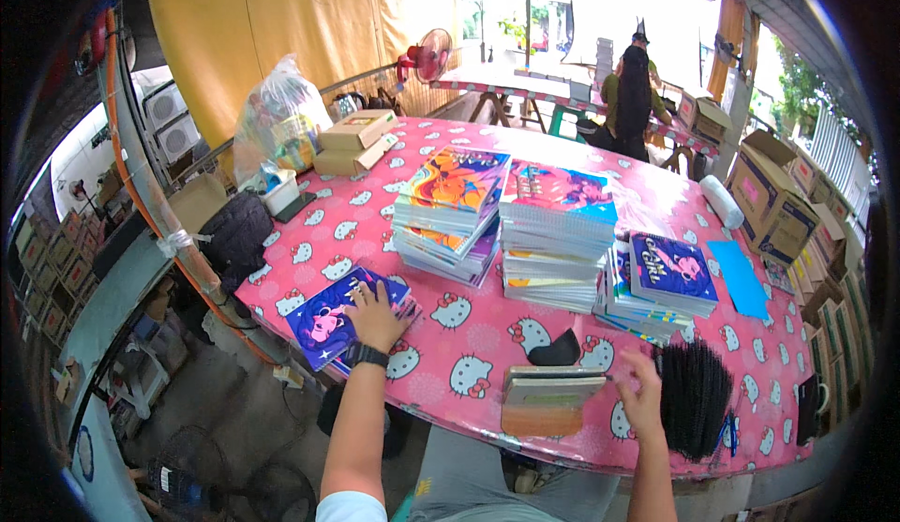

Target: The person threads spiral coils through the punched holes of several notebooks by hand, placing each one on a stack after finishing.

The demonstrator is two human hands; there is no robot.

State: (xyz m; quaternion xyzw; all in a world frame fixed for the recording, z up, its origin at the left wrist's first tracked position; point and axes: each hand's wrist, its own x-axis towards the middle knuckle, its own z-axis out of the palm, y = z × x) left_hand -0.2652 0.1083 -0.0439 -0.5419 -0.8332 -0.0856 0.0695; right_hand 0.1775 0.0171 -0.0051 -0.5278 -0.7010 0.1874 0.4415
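My left hand point(372, 318), with a black watch at the wrist, lies with spread fingers on a small pile of blue-purple illustrated notebooks point(323, 320) at the table's near left edge. My right hand point(642, 395) hovers over the near right, fingers apart and slightly bent, with nothing visible in them. Just right of it lies a thick bundle of black, thin, bristly strands that look like binding coils point(696, 400). To its left sits a flat grey-and-wood block point(553, 395), with a black curved piece point(555, 348) behind it.
Stacks of spiral notebooks, orange point(455, 194), pink-blue point(560, 213) and dark blue point(670, 269), stand mid-table. A blue sheet point(739, 278) and cardboard boxes point(773, 194) are at right. At far left are a plastic bag point(281, 114) and black bag point(239, 236). Another person point(633, 100) sits beyond.
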